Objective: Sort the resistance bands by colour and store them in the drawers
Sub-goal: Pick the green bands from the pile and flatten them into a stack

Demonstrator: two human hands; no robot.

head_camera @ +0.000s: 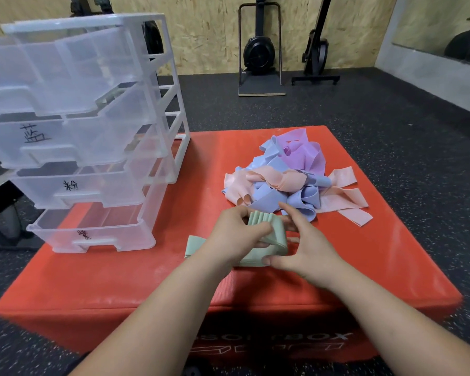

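My left hand [236, 234] grips a folded stack of green resistance bands [276, 236] just above the red box [120, 280]. My right hand [301, 245] pinches the same stack from the right, thumb near its lower edge. One end of a green band [194, 245] sticks out to the left under my left wrist. Behind the hands lies a tangled pile of blue bands [269, 198], pink bands [345, 198] and purple bands [301, 153].
A clear plastic drawer unit [158, 126] stands at the red box's left end, all of its drawers pulled out, with handwritten labels on the fronts. The lowest drawer [92, 234] is nearest my left hand. Gym machines stand on the dark floor behind.
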